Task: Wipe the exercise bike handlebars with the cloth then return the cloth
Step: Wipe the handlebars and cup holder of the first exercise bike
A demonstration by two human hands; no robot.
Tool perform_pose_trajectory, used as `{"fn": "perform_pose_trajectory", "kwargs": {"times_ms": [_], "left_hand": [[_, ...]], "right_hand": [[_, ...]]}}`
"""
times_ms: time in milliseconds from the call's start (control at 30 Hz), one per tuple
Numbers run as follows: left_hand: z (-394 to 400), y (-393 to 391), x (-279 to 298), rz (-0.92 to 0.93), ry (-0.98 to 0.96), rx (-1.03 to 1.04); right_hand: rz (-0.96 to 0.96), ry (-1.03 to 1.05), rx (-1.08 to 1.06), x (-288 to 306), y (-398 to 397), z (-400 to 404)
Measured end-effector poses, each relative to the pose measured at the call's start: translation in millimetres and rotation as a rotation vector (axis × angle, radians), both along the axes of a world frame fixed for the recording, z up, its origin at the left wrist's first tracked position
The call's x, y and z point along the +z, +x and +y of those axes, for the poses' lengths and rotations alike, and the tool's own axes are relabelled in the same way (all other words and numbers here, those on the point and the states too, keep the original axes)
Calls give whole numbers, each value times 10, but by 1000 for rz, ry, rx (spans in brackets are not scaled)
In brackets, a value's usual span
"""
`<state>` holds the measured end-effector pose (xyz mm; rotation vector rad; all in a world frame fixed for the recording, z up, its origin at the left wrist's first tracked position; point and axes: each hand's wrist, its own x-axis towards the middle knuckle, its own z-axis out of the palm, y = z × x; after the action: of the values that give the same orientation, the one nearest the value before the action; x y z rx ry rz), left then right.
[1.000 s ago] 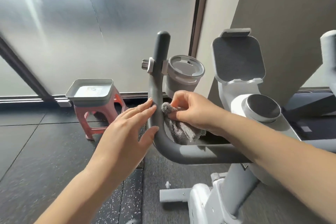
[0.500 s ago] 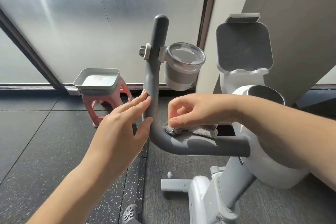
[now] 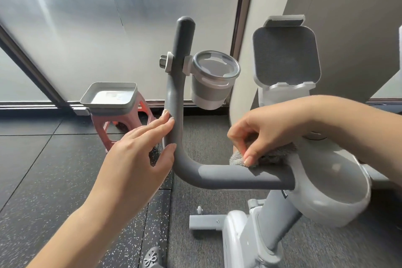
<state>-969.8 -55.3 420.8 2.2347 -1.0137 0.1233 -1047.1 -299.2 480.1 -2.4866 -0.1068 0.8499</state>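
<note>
My right hand holds the grey cloth in a curled grip, pressing it onto the horizontal section of the handlebar near the bike's console. My left hand rests straight-fingered against the bar's upright bend.

Grey handlebar, grey cloth, pink stool, speckled black floor.

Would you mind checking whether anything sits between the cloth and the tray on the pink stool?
Yes: the dark grey handlebar upright and the left hand resting on it stand between the grey fluffy cloth and the grey square tray.
</note>
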Motion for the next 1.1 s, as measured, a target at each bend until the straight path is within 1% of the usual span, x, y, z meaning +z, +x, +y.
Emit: {"fn": "perform_pose_trajectory", "kwargs": {"times_ms": [267, 400, 500, 700, 833, 1000, 1100], "left_hand": [[-18, 19, 12, -18, -23, -27], [-12, 32, 14, -16, -20, -27], [3, 44, 9, -13, -8, -37], [1, 50, -6, -12, 13, -33], [6, 42, -11, -8, 18, -29], [3, 56, 50, -23, -22, -48], [-15, 21, 125, -24, -107, -75]], "right_hand": [[125, -207, 85, 149, -21, -54], [132, -272, 109, 186, -55, -67], [105, -258, 100, 185, -71, -55], [40, -115, 16, 139, -43, 20], [-70, -8, -91, 22, -16, 141], [-267, 187, -358, -69, -59, 214], [-335, 437, -520, -31, -130, 232]]}}
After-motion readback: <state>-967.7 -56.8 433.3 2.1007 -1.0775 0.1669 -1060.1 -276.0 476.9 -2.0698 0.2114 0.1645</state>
